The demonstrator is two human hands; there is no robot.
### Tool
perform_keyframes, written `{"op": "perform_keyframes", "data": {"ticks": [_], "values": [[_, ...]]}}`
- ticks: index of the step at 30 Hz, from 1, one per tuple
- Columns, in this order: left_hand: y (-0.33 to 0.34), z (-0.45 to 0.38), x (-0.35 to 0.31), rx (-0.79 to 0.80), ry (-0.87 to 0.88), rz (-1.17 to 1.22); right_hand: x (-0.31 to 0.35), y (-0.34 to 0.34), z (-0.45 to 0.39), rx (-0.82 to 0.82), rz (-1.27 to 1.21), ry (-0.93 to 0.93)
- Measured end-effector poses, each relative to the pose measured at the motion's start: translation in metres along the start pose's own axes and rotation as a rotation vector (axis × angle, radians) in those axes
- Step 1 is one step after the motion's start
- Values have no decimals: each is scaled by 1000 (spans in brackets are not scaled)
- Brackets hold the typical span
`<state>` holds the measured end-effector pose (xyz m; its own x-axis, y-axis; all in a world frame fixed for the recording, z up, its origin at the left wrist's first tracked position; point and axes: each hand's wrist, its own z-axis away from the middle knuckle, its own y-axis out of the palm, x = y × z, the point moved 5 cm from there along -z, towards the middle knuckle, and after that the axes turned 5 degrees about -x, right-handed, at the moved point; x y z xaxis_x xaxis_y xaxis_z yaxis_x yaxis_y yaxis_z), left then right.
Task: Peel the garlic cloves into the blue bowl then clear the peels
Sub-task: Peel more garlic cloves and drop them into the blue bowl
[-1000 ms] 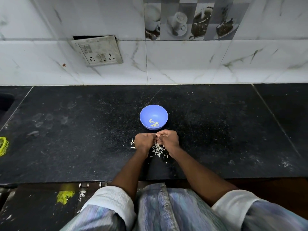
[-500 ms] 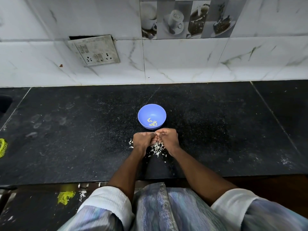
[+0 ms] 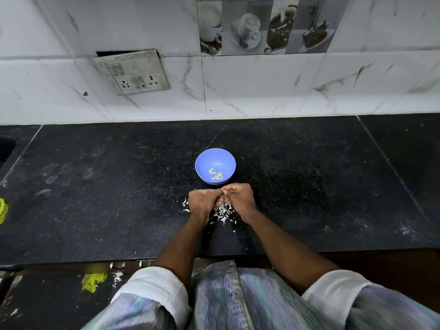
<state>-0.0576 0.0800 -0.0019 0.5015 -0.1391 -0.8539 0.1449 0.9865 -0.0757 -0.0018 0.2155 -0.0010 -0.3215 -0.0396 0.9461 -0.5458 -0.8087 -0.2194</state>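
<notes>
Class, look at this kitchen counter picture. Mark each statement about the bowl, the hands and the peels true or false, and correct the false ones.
1. The blue bowl holds a few peeled garlic cloves. True.
2. The peels lie inside the bowl. False: they are scattered on the black counter, under and between the hands.
3. The left hand and right hand meet fingertip to fingertip just in front of the bowl. True.
4. The bowl is tipped on its side. False: it stands upright.
5. A switch and socket plate is on the wall. True.
</notes>
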Motion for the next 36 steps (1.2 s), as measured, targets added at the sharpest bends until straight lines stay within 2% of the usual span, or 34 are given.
{"op": "perform_keyframes", "data": {"ticks": [13,21,36], "values": [[6,6,-3,-18,94,-167,-9,0,-1,13,-29,62],[8,9,-2,47,-34,46,-5,-2,0,21,-64,49],[3,13,-7,41,0,-1,-1,-4,-4,79,-104,45]]}}
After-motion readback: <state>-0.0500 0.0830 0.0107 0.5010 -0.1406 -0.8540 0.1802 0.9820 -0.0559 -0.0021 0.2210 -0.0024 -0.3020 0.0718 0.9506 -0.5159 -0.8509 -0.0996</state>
